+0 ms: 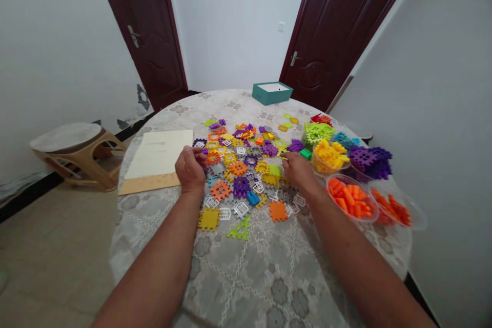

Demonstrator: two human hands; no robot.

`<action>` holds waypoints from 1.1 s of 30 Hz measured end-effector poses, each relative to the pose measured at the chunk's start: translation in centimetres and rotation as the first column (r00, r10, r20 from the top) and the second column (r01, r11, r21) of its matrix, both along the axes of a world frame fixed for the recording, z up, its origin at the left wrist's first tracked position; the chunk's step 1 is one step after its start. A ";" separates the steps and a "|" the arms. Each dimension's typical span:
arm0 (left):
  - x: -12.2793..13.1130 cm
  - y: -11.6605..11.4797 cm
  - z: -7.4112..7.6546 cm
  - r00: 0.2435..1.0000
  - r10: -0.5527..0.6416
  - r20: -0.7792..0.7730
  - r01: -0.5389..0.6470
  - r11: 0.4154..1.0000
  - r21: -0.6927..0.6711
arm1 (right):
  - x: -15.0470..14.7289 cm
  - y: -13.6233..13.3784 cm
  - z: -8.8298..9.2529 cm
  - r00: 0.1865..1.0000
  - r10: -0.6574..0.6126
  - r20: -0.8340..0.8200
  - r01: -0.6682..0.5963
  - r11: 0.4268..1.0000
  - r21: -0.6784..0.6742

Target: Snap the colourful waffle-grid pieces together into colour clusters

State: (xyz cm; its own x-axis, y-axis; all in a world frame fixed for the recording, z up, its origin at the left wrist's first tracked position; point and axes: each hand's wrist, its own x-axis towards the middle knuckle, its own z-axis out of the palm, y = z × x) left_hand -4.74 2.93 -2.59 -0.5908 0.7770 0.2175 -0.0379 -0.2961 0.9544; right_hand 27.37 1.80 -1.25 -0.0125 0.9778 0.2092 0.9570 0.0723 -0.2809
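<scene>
My left hand [191, 169] is at the left side of a loose pile of plastic building pieces. Its fingers are curled, and a small purple building piece [205, 151] shows at the fingertips. On the pile's right side, my right hand [298, 168] has its fingers pressed together, tips at a yellow-green building piece [283, 155]; the grip is partly hidden. Between the hands lie notched squares, such as an orange square [220, 190] and a purple square [241, 187], with white window pieces [241, 209] and a blue piece [252, 197] among them.
At right stand clear bowls of sorted pieces: orange pieces [351, 200], yellow pieces [330, 155], purple pieces [369, 160] and green pieces [319, 133]. A cream board [161, 156] lies at left. A teal box [272, 93] sits at the far edge. A stool [80, 154] stands left.
</scene>
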 end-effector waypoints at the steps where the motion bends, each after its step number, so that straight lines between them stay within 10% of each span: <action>1: 0.1 -0.2 0.0 0.998 -0.004 -0.060 0.005 1.000 0.005 | 0.0 0.8 0.0 1.000 -0.014 0.006 0.014 1.000 0.010; 10: 0.4 -0.4 -1.5 0.888 -0.142 -0.438 0.118 0.990 -0.081 | -2.2 5.7 -0.9 0.990 0.083 0.118 -0.069 0.990 -0.120; 19: 0.5 -0.6 -1.1 0.839 -0.145 -0.524 0.098 0.988 -0.117 | -3.1 2.7 0.4 0.956 -0.113 0.271 0.162 0.972 -0.168; 26: 0.8 -0.7 -1.0 0.869 -0.117 -0.480 0.084 0.992 -0.090 | -1.3 -0.3 1.9 0.965 0.054 0.258 0.027 0.953 -0.301; 33: 0.7 -0.7 -0.8 0.839 -0.118 -0.532 0.086 0.993 -0.086 | -3.4 2.9 2.2 0.972 0.156 0.176 -0.139 0.984 -0.107</action>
State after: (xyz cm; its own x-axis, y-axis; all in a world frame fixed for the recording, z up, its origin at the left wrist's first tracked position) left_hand -3.99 2.20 -3.35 -0.3119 0.8470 0.4305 0.4564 -0.2639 0.8497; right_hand 23.95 4.71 0.93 -0.1877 0.9774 0.0974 0.9735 0.1983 -0.1142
